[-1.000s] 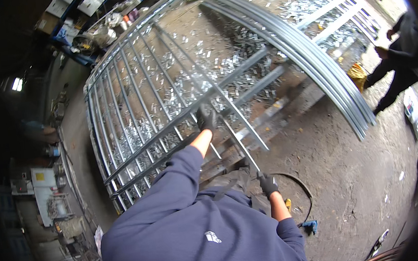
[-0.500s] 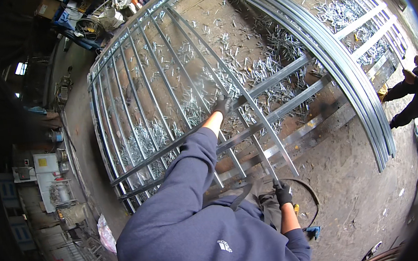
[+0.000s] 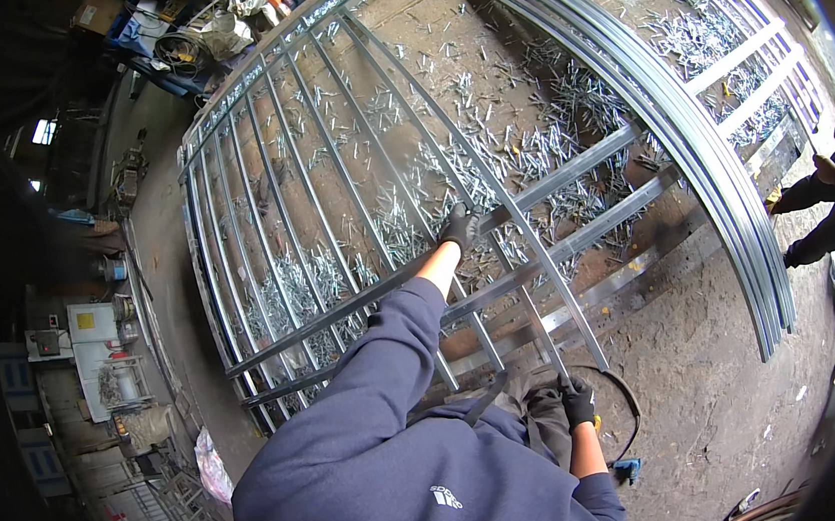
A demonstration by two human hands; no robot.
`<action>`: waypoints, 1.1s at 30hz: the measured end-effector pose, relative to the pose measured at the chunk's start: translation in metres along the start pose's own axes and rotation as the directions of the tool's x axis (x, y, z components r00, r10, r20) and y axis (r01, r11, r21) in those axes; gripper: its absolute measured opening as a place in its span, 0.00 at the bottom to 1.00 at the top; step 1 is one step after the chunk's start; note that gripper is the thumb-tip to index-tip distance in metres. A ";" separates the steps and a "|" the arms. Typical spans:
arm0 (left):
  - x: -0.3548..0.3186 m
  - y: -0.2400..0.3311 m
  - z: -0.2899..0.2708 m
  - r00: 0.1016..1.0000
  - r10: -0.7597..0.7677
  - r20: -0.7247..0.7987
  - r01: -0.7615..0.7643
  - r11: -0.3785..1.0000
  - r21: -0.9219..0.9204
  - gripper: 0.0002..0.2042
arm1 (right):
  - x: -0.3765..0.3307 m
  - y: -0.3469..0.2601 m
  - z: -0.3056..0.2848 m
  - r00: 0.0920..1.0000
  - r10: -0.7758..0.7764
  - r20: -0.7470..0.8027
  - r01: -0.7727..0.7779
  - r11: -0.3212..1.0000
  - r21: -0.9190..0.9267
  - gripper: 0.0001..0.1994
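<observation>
My left hand, in a dark glove, is closed around a thin metal bar where it crosses the upper of two long rails. My right hand, gloved too, is closed at the near end of that same bar, close to my body. Another metal bar lies just to its right, and several more run side by side across the rails to the left. The fingers' undersides are hidden by the gloves' backs.
Small metal pieces litter the surface beneath the bars. A stack of long metal bars rests across the rails at the right. Beyond it stands another person. A dark hose and a blue fitting lie by my right arm.
The whole view has shifted slightly, so the bars and both hands appear a little lower and further right. Both hands keep their hold on the bar.
</observation>
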State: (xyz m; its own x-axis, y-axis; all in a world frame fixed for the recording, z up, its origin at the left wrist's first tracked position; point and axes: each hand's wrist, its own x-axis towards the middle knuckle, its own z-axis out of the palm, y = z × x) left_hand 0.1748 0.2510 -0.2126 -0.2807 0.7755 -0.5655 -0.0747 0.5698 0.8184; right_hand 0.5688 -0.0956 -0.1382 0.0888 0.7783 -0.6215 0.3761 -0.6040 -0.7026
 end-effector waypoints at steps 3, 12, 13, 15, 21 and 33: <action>-0.002 -0.002 0.001 0.996 0.056 0.063 -0.052 0.996 -0.072 0.08 | 0.000 0.001 0.001 0.998 -0.054 -0.011 0.055 0.998 0.024 0.17; -0.007 0.008 -0.002 0.995 -0.021 0.101 0.032 0.994 -0.108 0.12 | 0.004 0.005 0.000 0.998 -0.043 0.035 0.044 0.999 -0.009 0.16; -0.007 0.008 -0.001 0.995 -0.041 0.093 0.053 0.989 -0.137 0.14 | 0.009 0.004 0.004 0.996 -0.076 0.042 0.077 0.997 -0.021 0.15; -0.007 0.009 0.000 0.994 0.089 0.071 -0.082 0.992 -0.100 0.14 | 0.018 0.001 0.012 0.998 -0.019 0.065 0.020 1.000 -0.024 0.13; -0.018 0.026 0.001 0.995 0.054 0.078 -0.056 0.998 0.018 0.16 | 0.061 -0.026 0.041 0.958 -0.172 0.229 0.141 0.979 0.145 0.16; -0.019 0.070 0.025 0.910 -0.103 -0.403 0.023 0.980 -0.200 0.24 | 0.047 -0.046 -0.084 0.989 0.109 -0.095 -0.037 0.826 0.562 0.15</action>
State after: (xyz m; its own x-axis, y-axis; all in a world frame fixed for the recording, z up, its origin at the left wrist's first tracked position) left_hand 0.1985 0.2834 -0.1472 -0.6329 0.5370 -0.5578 -0.2710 0.5212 0.8093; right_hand 0.6328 -0.0167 -0.1066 0.2166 0.7206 -0.6586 -0.2110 -0.6242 -0.7523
